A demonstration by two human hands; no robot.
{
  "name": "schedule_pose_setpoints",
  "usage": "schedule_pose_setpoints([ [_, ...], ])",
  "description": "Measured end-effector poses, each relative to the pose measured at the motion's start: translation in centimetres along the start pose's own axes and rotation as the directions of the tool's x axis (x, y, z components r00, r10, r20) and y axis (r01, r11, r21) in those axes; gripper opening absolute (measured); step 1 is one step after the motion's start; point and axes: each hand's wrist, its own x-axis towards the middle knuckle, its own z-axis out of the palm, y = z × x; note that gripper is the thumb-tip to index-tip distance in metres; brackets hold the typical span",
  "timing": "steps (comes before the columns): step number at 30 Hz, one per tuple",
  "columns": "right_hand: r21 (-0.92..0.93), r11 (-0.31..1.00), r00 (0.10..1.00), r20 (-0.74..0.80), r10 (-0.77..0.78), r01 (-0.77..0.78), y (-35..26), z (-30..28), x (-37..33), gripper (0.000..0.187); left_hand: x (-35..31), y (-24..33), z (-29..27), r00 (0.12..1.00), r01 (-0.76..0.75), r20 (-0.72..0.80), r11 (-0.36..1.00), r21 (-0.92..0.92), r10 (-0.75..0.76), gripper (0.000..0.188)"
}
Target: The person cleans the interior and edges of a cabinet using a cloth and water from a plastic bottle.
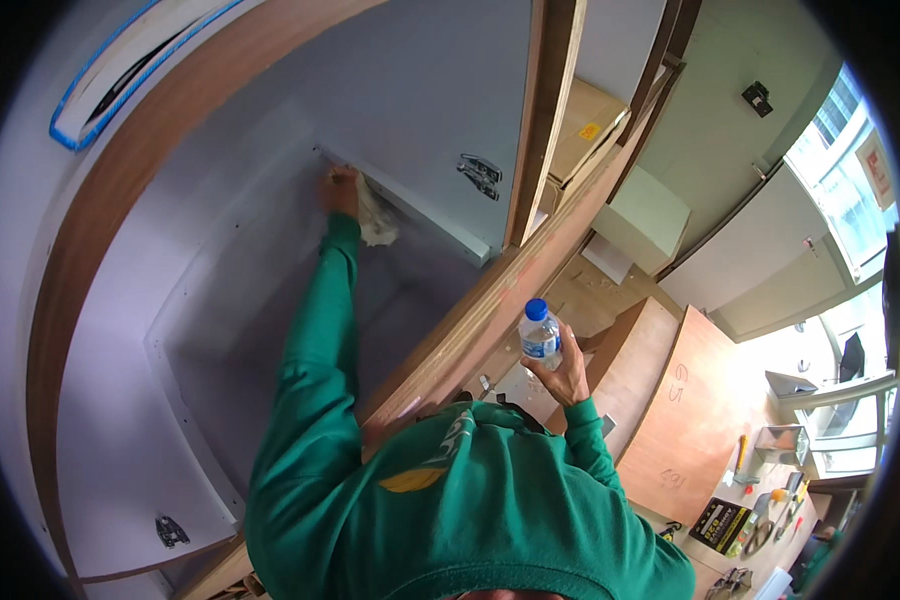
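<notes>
Deep inside the pale-lined wooden cabinet [270,250], my left hand [340,192] is closed on a whitish cloth [375,218]. The cloth hangs beside a light strip [430,215] on the inner wall, and the fingers are small and partly blurred there. Outside the cabinet's front edge [450,340], my right hand [565,370] grips a clear plastic bottle [540,338]. A blue cap is on the bottle, which stands nearly upright in the hand.
Metal hinges [479,176] stick out from the cabinet panels. A cardboard box [585,130] rests on a shelf at the upper right. Wooden panels [685,400] stand to the right, near a work surface with a black box [720,525] and several tools.
</notes>
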Motion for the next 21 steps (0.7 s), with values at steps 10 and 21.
schedule_pose_setpoints([
  [10,-0.009,1.000,1.000,-0.011,0.013,-0.013,0.4,-0.3,-0.6,0.077,2.1,-1.8,-0.4,0.999,0.035,-0.007,0.998,0.045,-0.034,0.015],
  [21,0.000,1.000,0.999,-0.042,0.017,-0.017,2.0,0.4,-1.1,0.078,-15.2,4.5,2.0,0.914,-0.283,0.334,0.951,0.122,0.229,0.016],
])
